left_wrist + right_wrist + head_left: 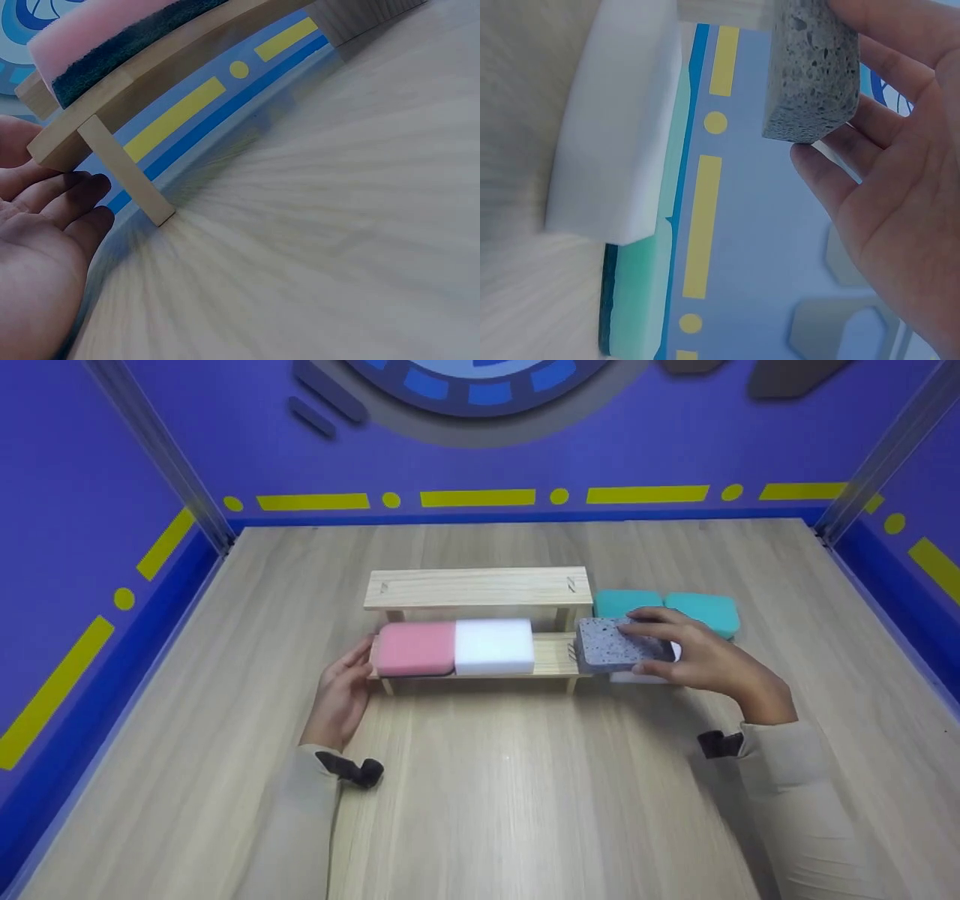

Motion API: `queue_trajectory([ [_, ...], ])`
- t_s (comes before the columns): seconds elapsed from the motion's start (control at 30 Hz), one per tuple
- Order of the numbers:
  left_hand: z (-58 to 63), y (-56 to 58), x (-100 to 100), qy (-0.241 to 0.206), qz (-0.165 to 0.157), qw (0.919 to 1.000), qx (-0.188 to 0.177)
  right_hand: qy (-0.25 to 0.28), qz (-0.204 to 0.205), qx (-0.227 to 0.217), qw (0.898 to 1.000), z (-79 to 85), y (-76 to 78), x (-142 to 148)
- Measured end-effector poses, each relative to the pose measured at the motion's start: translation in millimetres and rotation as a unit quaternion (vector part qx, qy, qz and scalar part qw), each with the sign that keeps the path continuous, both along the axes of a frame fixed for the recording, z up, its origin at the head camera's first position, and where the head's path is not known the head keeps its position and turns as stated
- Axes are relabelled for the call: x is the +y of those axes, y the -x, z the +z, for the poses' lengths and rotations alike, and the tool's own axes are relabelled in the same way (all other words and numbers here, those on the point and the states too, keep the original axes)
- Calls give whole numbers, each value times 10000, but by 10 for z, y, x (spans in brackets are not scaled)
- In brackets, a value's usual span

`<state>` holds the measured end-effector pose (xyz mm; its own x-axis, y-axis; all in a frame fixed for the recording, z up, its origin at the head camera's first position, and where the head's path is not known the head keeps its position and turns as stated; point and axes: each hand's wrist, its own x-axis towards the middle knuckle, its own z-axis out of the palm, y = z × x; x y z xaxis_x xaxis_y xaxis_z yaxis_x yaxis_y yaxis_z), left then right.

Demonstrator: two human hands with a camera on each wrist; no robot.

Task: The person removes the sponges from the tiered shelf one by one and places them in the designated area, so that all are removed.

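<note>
Head view, grey block: the speckled grey block point(604, 646) is over the 3 o'clock end of the lower shelf point(553, 654); I cannot tell whether it touches the wood.
Head view, right hand: the right hand point(697, 660) is at the block's 3 o'clock, thumb and fingers grasping it.
Head view, left hand: the left hand point(341, 694) is at the lower shelf's 9 o'clock end, fingers bent against it.
Head view, lower shelf: it bears the pink sponge point(416, 649), with the white sponge point(495, 646) right beside it at 3 o'clock.
Head view, upper shelf: the upper shelf point(476, 587) is at the lower one's 12 o'clock.
Head view, table: on the table point(480, 795), two teal sponges point(703, 613) lie at the grey block's 12 and 2 o'clock; a white block point(637, 678) shows at its 6.
Left wrist view, shelf end: at 9 o'clock, the left fingers curl round the plank end; the pink sponge's dark layer faces down.
Right wrist view, grip: the grey block, at 1 o'clock, is pinched, apart from the white block at 10.
</note>
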<state>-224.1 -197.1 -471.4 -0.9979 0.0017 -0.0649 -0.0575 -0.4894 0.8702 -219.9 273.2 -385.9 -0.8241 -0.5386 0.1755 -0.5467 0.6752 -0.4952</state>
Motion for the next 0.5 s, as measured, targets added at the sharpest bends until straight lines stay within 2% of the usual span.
queue_trajectory([
  [0.17,-5,4,-3,121,-24,9999,-14,11,-103,-82,9999,0,-16,38],
  [0.5,-3,3,-11,19,-59,10000,-18,-79,-239,-100,9996,2,-62,105],
])
